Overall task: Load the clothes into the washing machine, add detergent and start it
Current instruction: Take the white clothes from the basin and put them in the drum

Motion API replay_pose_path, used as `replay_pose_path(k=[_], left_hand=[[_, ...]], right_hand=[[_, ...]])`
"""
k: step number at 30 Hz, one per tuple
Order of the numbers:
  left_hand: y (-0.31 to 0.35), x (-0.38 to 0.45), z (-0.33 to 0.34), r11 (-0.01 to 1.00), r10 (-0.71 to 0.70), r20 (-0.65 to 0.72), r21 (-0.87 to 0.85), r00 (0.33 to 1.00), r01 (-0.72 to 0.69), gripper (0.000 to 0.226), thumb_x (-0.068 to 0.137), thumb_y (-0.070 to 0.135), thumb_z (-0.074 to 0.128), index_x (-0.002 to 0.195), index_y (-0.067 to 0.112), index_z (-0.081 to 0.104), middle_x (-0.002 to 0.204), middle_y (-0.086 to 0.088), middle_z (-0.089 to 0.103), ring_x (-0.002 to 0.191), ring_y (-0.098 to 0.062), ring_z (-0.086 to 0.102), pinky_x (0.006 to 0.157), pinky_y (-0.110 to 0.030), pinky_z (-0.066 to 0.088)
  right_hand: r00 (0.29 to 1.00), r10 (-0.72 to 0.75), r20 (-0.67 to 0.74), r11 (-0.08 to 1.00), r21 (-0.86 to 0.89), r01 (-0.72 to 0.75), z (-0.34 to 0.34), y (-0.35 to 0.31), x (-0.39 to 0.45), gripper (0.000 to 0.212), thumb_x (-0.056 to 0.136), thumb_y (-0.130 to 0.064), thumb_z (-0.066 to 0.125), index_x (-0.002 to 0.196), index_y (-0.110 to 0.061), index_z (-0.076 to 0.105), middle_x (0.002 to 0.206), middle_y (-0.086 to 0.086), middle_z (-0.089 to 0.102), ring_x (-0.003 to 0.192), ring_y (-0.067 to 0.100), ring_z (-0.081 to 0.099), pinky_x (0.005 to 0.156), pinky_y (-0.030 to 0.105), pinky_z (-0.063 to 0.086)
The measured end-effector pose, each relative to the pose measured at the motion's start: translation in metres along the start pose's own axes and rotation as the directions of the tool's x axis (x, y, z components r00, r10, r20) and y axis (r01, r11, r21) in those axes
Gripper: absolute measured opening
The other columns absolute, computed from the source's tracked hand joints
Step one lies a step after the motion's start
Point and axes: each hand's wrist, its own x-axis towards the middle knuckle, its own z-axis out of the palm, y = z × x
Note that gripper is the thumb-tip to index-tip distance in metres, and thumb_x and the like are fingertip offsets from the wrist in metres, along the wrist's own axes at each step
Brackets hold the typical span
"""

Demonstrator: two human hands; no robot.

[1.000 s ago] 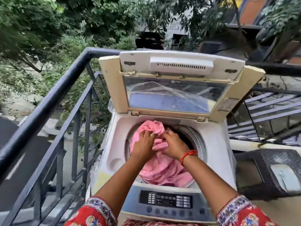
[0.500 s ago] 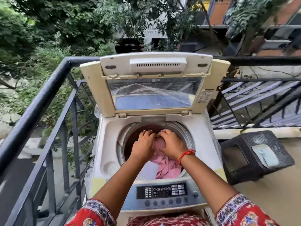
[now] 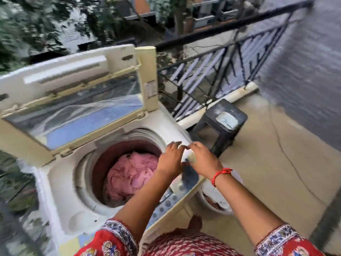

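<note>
Washer [image 3: 60, 183]: at left, against the railing [image 3: 212, 84] that runs behind it.
Lid [image 3: 73, 97]: raised, standing at the back of the washer.
Drum [image 3: 96, 169]: in the washer top, in front of the lid.
Clothes [image 3: 131, 174]: inside the drum.
Panel [image 3: 177, 193]: along the washer's near edge, under the forearms.
Hands: left hand [image 3: 170, 159] and right hand [image 3: 202, 157] side by side over the washer's right edge, right of the drum.
Stool [image 3: 221, 124]: on the floor [image 3: 267, 163], right of the washer, before the railing.
Tub [image 3: 215, 202]: on the floor, just right of the panel, below the right forearm.

Pink clothes [image 3: 132, 174] fill the washing machine [image 3: 60, 182] drum under the raised lid [image 3: 73, 93]; the left hand [image 3: 170, 159] and right hand [image 3: 203, 159] hover together over its right edge
</note>
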Motion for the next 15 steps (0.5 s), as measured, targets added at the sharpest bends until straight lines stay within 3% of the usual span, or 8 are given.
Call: replay_pose_path(k=[4, 9, 15], left_hand=[[0.067, 0.028, 0.031, 0.990, 0.116, 0.079, 0.073, 0.990, -0.122, 0.058, 0.081, 0.037, 0.072, 0.132, 0.028, 0.046, 0.141, 0.001, 0.041, 0.135, -0.023, 0.034, 0.089, -0.048, 0.053], [0.145, 0.066, 0.077, 0.961, 0.235, 0.198, 0.098, 0.952, -0.257, 0.053, 0.086, 0.032, 0.066, 0.134, 0.025, 0.046, 0.142, -0.002, 0.042, 0.134, -0.025, 0.036, 0.092, -0.050, 0.051], [0.200, 0.103, 0.152, 0.947, 0.231, 0.327, 0.138, 0.916, -0.288, 0.053, 0.086, 0.033, 0.065, 0.135, 0.027, 0.045, 0.145, 0.003, 0.041, 0.131, -0.023, 0.042, 0.092, -0.045, 0.051]], right_hand=[[0.987, 0.138, -0.087, 0.990, 0.016, -0.137, -0.030, 0.064, -0.039, 0.059, 0.066, -0.029, 0.082, 0.118, -0.019, 0.056, 0.122, 0.005, 0.056, 0.109, 0.026, 0.058, 0.094, 0.038, 0.049], [0.952, 0.290, -0.103, 0.957, 0.045, -0.287, -0.055, 0.154, -0.082, 0.056, 0.065, -0.031, 0.080, 0.115, -0.025, 0.056, 0.117, 0.001, 0.056, 0.107, 0.029, 0.056, 0.092, 0.041, 0.049], [0.907, 0.416, -0.062, 0.905, 0.122, -0.407, -0.064, 0.255, -0.114, 0.055, 0.065, -0.032, 0.080, 0.115, -0.027, 0.056, 0.120, 0.001, 0.054, 0.107, 0.027, 0.056, 0.090, 0.038, 0.050]])
